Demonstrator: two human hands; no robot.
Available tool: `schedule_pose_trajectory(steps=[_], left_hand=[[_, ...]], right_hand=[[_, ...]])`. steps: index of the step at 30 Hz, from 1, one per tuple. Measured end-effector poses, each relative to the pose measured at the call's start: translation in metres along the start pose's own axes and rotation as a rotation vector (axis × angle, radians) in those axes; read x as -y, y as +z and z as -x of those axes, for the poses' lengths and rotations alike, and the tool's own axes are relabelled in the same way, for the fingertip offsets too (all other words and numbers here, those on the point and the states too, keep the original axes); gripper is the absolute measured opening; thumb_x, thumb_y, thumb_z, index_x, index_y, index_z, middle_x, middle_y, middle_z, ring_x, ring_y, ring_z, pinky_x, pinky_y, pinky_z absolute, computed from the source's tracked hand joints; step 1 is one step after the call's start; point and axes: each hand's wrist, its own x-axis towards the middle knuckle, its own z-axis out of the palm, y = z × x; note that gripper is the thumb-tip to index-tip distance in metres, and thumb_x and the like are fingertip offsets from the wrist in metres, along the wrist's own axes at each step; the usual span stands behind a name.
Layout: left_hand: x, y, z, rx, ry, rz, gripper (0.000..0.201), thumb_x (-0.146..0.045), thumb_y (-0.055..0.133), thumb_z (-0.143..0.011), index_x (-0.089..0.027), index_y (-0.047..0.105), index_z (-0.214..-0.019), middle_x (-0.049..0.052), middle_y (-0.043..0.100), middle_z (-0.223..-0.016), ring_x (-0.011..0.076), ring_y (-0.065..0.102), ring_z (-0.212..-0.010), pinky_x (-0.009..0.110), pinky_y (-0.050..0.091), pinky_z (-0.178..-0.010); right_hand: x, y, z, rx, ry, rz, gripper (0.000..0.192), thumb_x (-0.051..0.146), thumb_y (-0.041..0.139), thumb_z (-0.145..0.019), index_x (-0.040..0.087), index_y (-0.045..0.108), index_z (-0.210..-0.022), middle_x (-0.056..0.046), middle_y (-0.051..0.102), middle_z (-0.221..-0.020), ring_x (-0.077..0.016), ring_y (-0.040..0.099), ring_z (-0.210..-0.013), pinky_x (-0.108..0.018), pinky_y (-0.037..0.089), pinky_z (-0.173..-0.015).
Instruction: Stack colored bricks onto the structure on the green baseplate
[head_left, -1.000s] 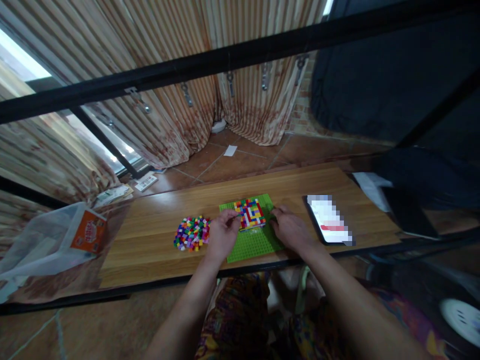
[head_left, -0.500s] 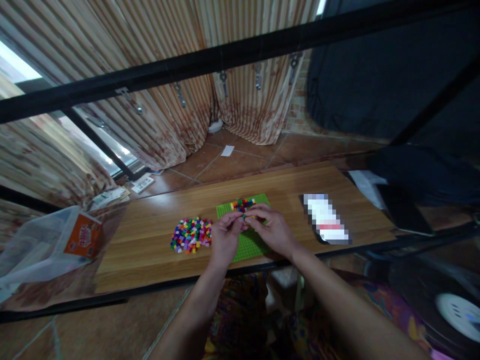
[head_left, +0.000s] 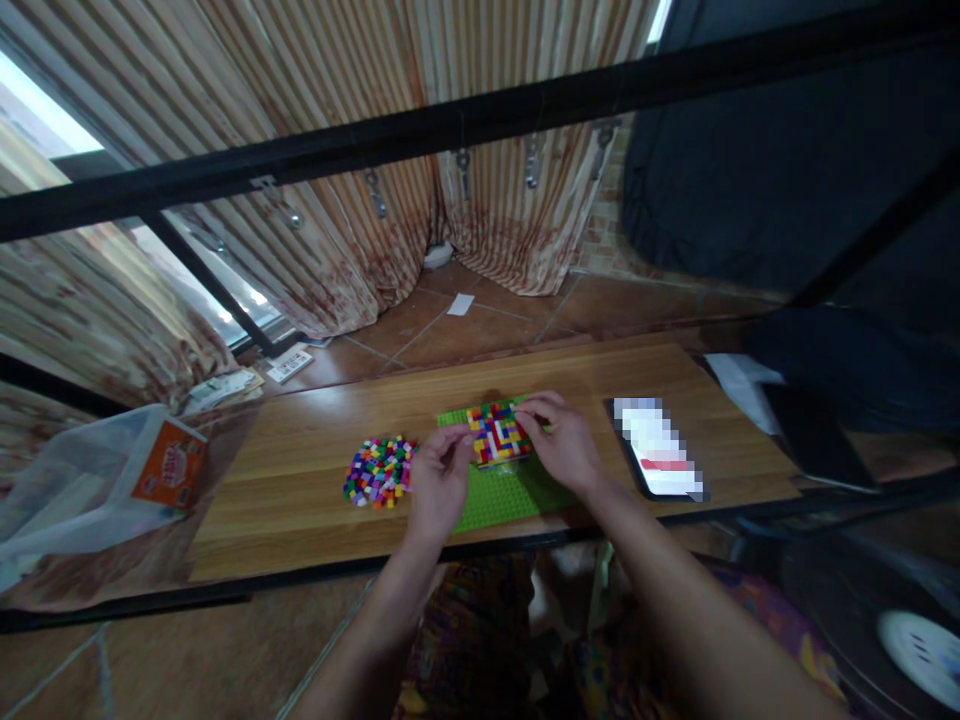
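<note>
Both forearms outstretched, left hand (head_left: pixel 439 480) and right hand (head_left: pixel 562 445) palm-down, fingers curled, close together.

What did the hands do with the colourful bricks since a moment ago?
Half a second ago both hands met over the block of bricks and covered most of it. Now the right hand has moved to the block's far right corner, the left hand sits at its left edge, and the multicoloured brick block shows again. The green baseplate, loose brick pile and phone stayed put.
</note>
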Motion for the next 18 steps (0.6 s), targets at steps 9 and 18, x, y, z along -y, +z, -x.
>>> schedule_pose_trajectory(steps=[9,18], left_hand=[[0.031,-0.16,0.012,-0.484,-0.124,-0.438,0.028,-0.036,0.066,-0.067,-0.016,0.067,-0.087,0.009,0.074,-0.087,0.0217,0.07,-0.082,0.035,0.056,-0.079],[0.044,-0.188,0.025,-0.544,-0.177,-0.847,0.031,-0.038,0.056,-0.075,-0.017,0.07,-0.092,0.007,0.074,-0.084,0.0217,0.068,-0.078,0.032,0.053,-0.073]], right_hand=[[-0.023,0.017,-0.02,0.046,0.027,0.123,0.021,0.027,0.053,-0.09,0.022,0.072,-0.084,-0.005,0.062,-0.093,-0.0166,0.061,-0.087,-0.032,0.049,-0.082],[-0.029,0.018,-0.027,0.084,0.045,0.125,0.021,0.03,0.054,-0.089,0.022,0.073,-0.084,-0.005,0.062,-0.096,-0.0176,0.061,-0.091,-0.034,0.049,-0.086]])
